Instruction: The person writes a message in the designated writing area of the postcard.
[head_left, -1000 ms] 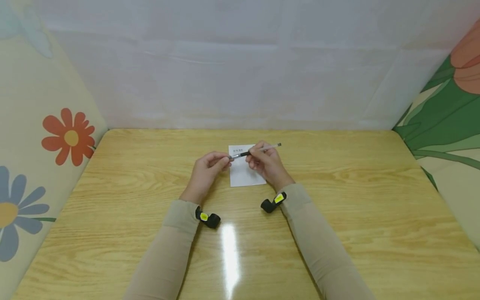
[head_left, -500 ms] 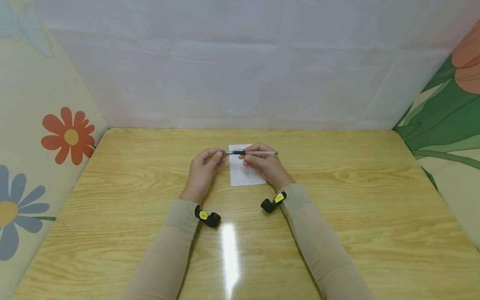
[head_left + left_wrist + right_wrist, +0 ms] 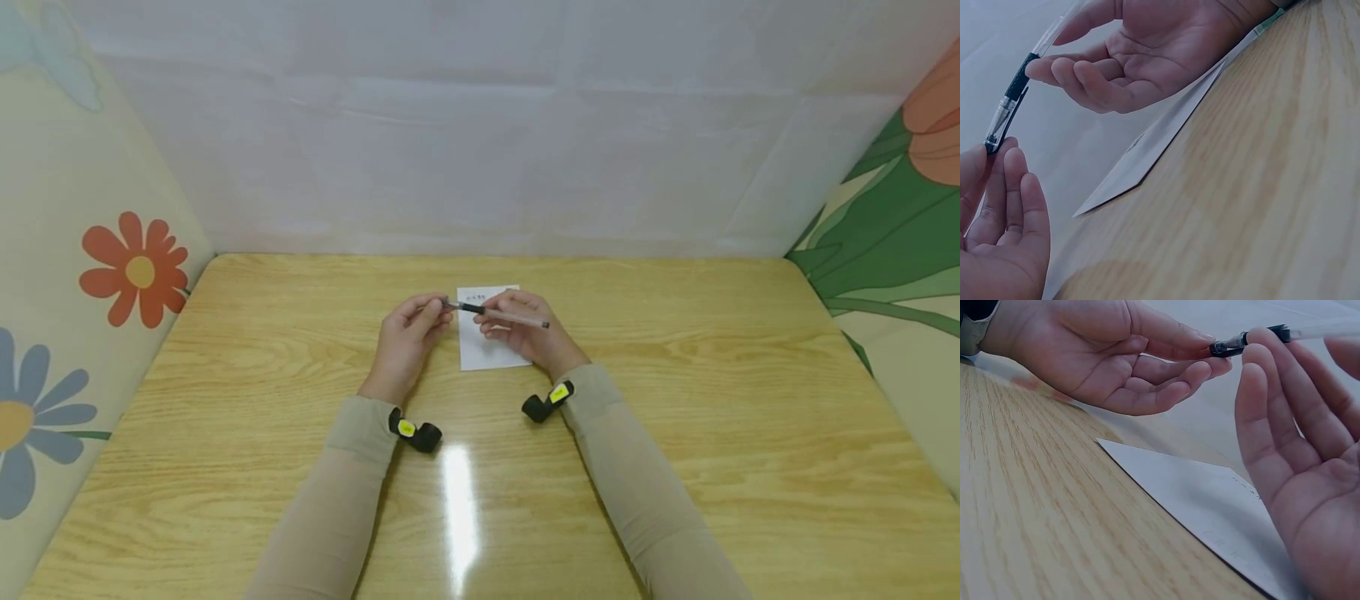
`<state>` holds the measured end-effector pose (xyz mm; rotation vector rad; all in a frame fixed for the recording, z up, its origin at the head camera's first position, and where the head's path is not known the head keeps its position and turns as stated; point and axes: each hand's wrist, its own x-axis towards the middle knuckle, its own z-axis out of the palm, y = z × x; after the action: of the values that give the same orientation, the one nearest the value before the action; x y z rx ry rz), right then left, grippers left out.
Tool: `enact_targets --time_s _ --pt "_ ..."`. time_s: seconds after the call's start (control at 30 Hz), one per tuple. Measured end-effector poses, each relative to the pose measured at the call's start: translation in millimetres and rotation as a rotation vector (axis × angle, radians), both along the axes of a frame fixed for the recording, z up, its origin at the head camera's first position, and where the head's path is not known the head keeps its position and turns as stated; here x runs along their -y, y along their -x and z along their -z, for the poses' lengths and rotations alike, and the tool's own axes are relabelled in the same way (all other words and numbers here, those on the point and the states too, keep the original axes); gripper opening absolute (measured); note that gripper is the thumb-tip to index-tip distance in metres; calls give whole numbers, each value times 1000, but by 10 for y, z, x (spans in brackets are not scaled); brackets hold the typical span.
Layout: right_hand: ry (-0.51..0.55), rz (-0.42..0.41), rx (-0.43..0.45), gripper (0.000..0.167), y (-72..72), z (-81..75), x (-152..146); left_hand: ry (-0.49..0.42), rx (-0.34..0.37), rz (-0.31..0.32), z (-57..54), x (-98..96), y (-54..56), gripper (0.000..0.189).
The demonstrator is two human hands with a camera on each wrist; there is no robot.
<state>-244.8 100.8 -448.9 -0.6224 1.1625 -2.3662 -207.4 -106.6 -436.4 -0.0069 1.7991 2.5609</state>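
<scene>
A gel pen [image 3: 510,316] with a clear barrel and black grip is held above the paper, its barrel end slanting toward me. My left hand [image 3: 408,333] pinches the clip end between thumb and finger. My right hand [image 3: 528,333] supports the pen by the grip and barrel, fingertips against it and the thumb beside the barrel. The left wrist view shows the black clip and clear tip section of the pen [image 3: 1019,81] close up. Beneath the hands lies a small white sheet of paper [image 3: 491,346] with a short line of dark writing near its top.
The wooden table [image 3: 262,350] spreads around the paper, with a bright reflection in front. A white cloth [image 3: 450,167] hangs behind it. Flower-painted panels [image 3: 142,167] stand at both sides. A black wrist camera [image 3: 423,437] sits at each cuff.
The pen's barrel end has swung from pointing away and up to slanting toward me. The left hand has kept its pinch, rising slightly; the right hand's fingers have shifted along the pen.
</scene>
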Motion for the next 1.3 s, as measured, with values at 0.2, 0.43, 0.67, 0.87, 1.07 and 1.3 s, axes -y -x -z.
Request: enact_targets --time_s 0.2,0.43,0.67,0.87,1.07,1.3 --pt "-34 -56 -9 11 -25 -22 -12 -11 1 -12 -22 -11 5 27" --pt "-115 -38 4 30 -28 -8 -27 -12 -5 -14 -42 -19 1 21" --pt "-238 -12 -28 28 -11 28 -45 -14 -2 -30 -59 -36 -12 19" --pt "-257 0 -58 31 4 47 -40 -15 -6 -42 -73 -60 -12 22" --pt "-202 -22 -41 38 2 33 -22 -26 -31 -47 -86 -87 -18 16" --pt "-186 -12 -32 40 -7 18 -8 -49 -42 -51 -89 -108 -17 20"
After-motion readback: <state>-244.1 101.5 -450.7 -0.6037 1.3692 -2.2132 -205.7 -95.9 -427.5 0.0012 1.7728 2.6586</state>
